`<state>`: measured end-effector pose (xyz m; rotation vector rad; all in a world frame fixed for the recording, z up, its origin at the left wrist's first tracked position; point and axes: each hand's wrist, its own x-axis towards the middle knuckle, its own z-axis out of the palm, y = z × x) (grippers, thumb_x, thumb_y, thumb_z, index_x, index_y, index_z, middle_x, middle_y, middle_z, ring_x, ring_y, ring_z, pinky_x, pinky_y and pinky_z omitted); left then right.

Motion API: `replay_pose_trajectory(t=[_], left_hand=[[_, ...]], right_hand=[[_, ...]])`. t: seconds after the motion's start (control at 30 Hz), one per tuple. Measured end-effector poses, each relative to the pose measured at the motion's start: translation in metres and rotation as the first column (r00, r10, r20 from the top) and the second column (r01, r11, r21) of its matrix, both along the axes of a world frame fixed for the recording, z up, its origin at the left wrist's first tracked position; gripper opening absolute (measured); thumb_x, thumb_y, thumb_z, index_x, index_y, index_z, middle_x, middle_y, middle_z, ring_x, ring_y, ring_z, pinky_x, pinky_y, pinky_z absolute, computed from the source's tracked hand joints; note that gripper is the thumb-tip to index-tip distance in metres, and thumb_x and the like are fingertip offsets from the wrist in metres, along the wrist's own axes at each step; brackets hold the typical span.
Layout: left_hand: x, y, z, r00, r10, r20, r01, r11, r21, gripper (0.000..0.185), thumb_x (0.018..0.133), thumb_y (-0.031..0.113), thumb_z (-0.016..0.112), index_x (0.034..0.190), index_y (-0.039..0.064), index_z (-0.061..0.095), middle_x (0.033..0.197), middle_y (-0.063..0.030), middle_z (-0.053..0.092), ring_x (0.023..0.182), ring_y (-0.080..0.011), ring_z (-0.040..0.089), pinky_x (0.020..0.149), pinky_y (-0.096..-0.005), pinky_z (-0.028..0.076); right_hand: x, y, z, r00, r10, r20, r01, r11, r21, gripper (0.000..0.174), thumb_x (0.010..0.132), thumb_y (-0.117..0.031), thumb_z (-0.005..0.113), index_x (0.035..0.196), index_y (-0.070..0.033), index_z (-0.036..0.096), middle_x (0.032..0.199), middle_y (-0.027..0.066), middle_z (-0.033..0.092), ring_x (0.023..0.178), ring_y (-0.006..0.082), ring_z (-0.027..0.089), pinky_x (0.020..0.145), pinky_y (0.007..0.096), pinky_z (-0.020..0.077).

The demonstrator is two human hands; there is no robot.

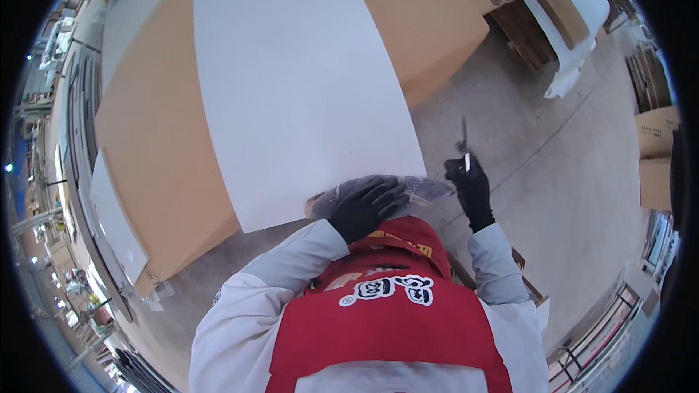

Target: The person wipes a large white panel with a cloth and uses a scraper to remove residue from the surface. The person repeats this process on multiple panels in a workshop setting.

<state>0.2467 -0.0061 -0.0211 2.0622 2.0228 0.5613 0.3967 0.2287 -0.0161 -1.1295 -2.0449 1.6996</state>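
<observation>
My left hand [367, 206], in a black glove, curls over a bundle in clear plastic film [428, 190] in front of my red apron [382, 327]. A tan edge shows at the bundle's left end; the glove hides its middle. The bundle lies against the near end of a long white panel [295, 82]. Off the panel's right side, my right hand [472, 194], also gloved in black, is closed around a slim tool [467, 162] with a silvery part. A thin dark tip points away from me, too blurred to name the tool exactly.
Brown cardboard [158, 136] extends under the white panel on both sides. Concrete floor [546, 174] lies to the right, with a wooden pallet [524, 33] under cardboard farther off. Cardboard boxes [655, 158] stand at the right rim. A narrow white board [117, 218] lies at left.
</observation>
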Motion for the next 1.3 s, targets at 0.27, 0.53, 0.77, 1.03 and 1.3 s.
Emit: replay_pose_trajectory(t=[0.27,0.53,0.77,1.03,1.3], left_hand=[[-0.103,-0.020,0.016,0.799,0.582,0.151,-0.591,0.806,0.021,0.044,0.083,0.007,0.052,0.126,0.003,0.056,0.128,-0.0202,0.056,0.120,-0.0363,0.051,0.106,-0.0440,0.037],[-0.175,0.029,0.002,0.589,0.783,-0.201,-0.738,0.622,0.260,0.043,0.089,0.028,0.054,0.130,0.012,0.053,0.133,-0.0110,0.054,0.125,-0.0321,0.048,0.105,-0.0437,0.036],[-0.179,0.026,0.001,0.602,0.768,-0.220,-0.729,0.640,0.241,0.043,0.089,0.028,0.055,0.129,0.011,0.053,0.134,-0.0105,0.053,0.125,-0.0317,0.048,0.105,-0.0436,0.036],[-0.177,0.028,0.005,0.596,0.774,-0.213,-0.734,0.633,0.245,0.042,0.090,0.026,0.054,0.129,0.009,0.053,0.133,-0.0134,0.053,0.125,-0.0325,0.047,0.105,-0.0429,0.037],[-0.177,0.028,0.010,0.611,0.767,-0.195,-0.734,0.641,0.225,0.043,0.090,0.025,0.053,0.129,0.009,0.053,0.134,-0.0137,0.052,0.126,-0.0322,0.046,0.105,-0.0431,0.037]], right_hand=[[0.054,-0.029,0.025,0.821,0.438,0.366,-0.568,0.575,0.589,0.024,0.087,-0.021,0.062,0.110,-0.014,0.064,0.077,0.0093,0.057,0.066,0.0281,0.060,0.054,0.0402,0.0462],[0.047,-0.034,0.013,0.828,0.400,0.393,-0.561,0.601,0.570,0.028,0.085,-0.022,0.064,0.111,-0.015,0.064,0.074,0.0074,0.056,0.058,0.0267,0.057,0.051,0.0384,0.0455],[0.047,-0.021,0.015,0.788,0.435,0.435,-0.615,0.568,0.547,0.027,0.085,-0.024,0.064,0.111,-0.016,0.064,0.074,0.0080,0.057,0.061,0.0268,0.059,0.052,0.0386,0.0463],[0.020,0.003,0.016,0.770,0.465,0.438,-0.635,0.481,0.605,0.024,0.086,-0.025,0.063,0.108,-0.015,0.064,0.072,0.0085,0.055,0.060,0.0262,0.058,0.050,0.0396,0.0453],[-0.038,0.045,0.012,0.812,0.462,0.356,-0.550,0.402,0.732,0.017,0.087,-0.028,0.061,0.095,-0.014,0.066,0.069,0.0090,0.055,0.059,0.0274,0.058,0.051,0.0402,0.0456]])
